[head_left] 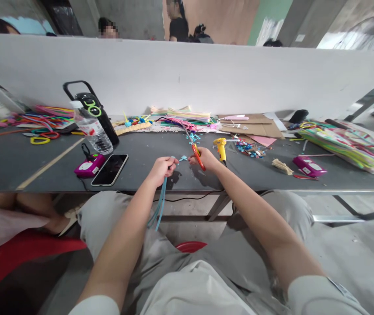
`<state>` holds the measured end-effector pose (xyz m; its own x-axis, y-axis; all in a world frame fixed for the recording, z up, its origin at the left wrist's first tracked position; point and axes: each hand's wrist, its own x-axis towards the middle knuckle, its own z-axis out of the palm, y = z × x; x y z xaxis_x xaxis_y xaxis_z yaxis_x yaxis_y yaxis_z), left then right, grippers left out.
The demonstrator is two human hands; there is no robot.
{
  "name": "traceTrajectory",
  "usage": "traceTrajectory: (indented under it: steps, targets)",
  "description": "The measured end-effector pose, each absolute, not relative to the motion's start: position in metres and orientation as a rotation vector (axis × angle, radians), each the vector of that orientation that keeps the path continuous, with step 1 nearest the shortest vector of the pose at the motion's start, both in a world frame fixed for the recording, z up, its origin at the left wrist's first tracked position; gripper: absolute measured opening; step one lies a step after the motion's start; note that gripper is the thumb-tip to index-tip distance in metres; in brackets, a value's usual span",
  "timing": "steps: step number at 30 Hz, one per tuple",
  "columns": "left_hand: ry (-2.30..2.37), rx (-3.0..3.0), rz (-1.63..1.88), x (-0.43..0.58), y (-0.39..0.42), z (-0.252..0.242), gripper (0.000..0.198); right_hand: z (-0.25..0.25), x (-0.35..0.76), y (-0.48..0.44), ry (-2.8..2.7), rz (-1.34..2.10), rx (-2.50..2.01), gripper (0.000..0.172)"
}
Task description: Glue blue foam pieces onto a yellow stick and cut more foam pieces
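My left hand (162,169) is closed around a bundle of light blue strips (159,209) that hang down past the table edge toward my lap. My right hand (204,158) grips red-handled scissors (197,155), their blades pointing up and away toward the strips' top end. A small blue cut piece (183,158) lies between the two hands. More blue scraps (193,138) sit just beyond the scissors on the dark table (26,162).
A yellow glue gun (220,147), a phone (110,169), a magenta device (89,166) and a water bottle (91,129) lie nearby. Coloured strips, cardboard and paper piles line the white partition (187,74). People sit behind it. Another person's leg shows at left.
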<state>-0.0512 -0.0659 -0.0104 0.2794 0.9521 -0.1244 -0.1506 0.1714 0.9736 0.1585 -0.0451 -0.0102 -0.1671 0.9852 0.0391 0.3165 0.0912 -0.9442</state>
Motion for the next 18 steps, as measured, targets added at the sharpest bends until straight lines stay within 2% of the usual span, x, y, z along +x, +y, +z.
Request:
traceTrajectory:
  steps: [4,9,14,18]
  targets:
    - [0.909,1.174,0.850,-0.030,-0.077,-0.011,0.021,-0.011,0.174,-0.076,-1.595,1.218,-1.067,0.036]
    - [0.887,1.226,0.849,-0.010,-0.087,-0.014,0.025,-0.011,0.179,-0.090,-1.543,1.129,-1.101,0.035]
    - [0.900,1.261,0.887,-0.004,-0.092,-0.018,0.041,-0.010,0.174,-0.093,-1.339,1.164,-1.105,0.037]
    - [0.836,1.257,0.861,-0.002,-0.098,-0.021,0.060,-0.009,0.171,-0.101,-1.451,1.193,-1.002,0.038]
